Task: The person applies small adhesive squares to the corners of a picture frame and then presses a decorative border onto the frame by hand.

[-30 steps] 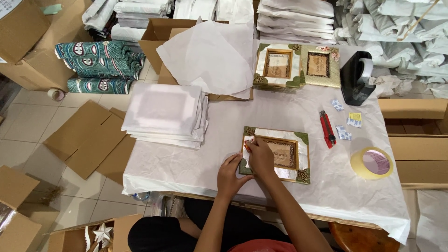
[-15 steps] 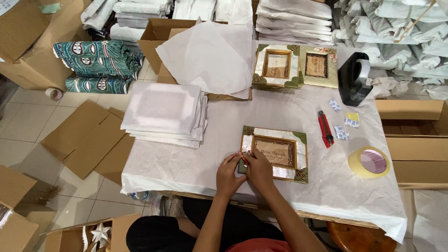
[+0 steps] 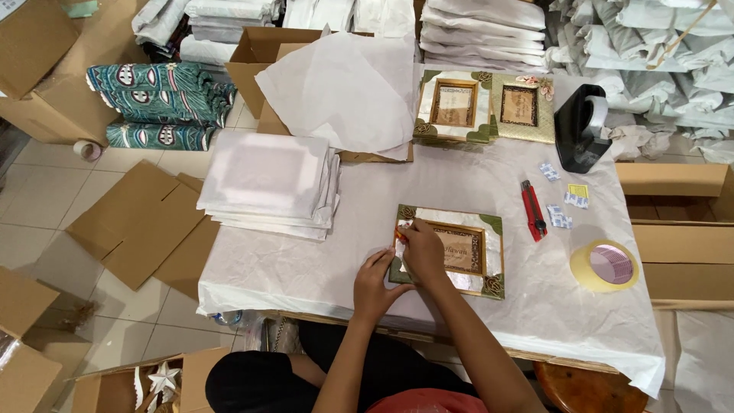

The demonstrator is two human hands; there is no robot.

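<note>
**Both hands on picture frame at near edge of table**

Picture frame (image 3: 451, 249) lies flat on the white-paper-covered table (image 3: 306, 268), near the front edge, just ahead of the person. Gold inner border, green corners, shiny wrap over it.

Left hand (image 3: 375, 284) rests at the frame's lower-left corner, fingers spread lightly and pressing down on the edge; not closed round anything. Right hand (image 3: 422, 248) sits on the frame's left side, fingers pinched together at the upper-left corner around a small orange-red bit; too small to tell what it is.

Stack of white tissue sheets (image 3: 267, 183) to the left of the frame, apart from it. Red utility knife (image 3: 533, 210) to the right, near the frame but not touching. Roll of clear tape (image 3: 604, 265) further right. Small sachets (image 3: 560, 216) beside the knife. Black tape dispenser (image 3: 581, 128) at the far right of the table. Two more frames (image 3: 485, 107) at the far side, side by side. Open cardboard box (image 3: 264, 57) with loose white paper behind the stack. Flattened cardboard (image 3: 141, 222) on the floor to the left.
</note>
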